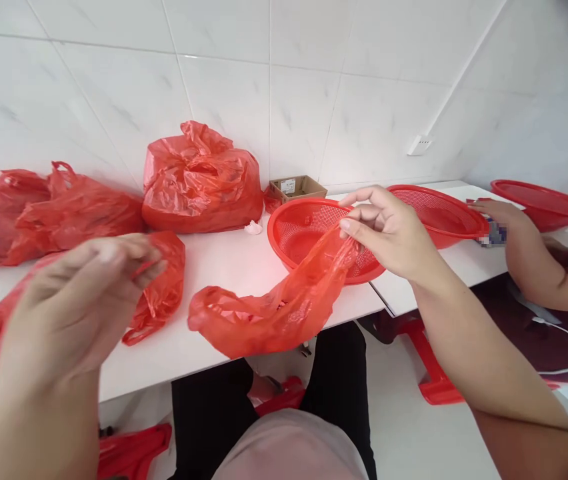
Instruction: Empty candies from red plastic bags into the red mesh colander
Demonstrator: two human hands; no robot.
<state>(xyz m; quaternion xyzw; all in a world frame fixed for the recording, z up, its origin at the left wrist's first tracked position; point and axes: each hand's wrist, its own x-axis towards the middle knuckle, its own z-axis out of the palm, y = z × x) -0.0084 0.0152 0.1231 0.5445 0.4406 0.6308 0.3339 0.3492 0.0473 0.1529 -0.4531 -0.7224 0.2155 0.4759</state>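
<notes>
My right hand (389, 230) pinches the end of a thin red plastic bag (284, 313) between thumb and fingers. The bag hangs slack from it down to the left, over the table's front edge, and its handle loop droops at the far end. Behind the bag is a red mesh basket (297, 227), partly covered by it. My left hand (84, 293) is raised at the left, blurred, with its fingers curled together; whatever they may hold is hidden. Just behind it lies a smaller red plastic bag (167, 287) on the white table (164, 367).
Full red bags (204, 180) line the wall at back left. A small cardboard box (298, 188) stands behind the basket, near crumpled white paper (253, 227). Rightward are another red basket (429, 210), a co-worker's arm (529, 260) and a further basket (539, 200).
</notes>
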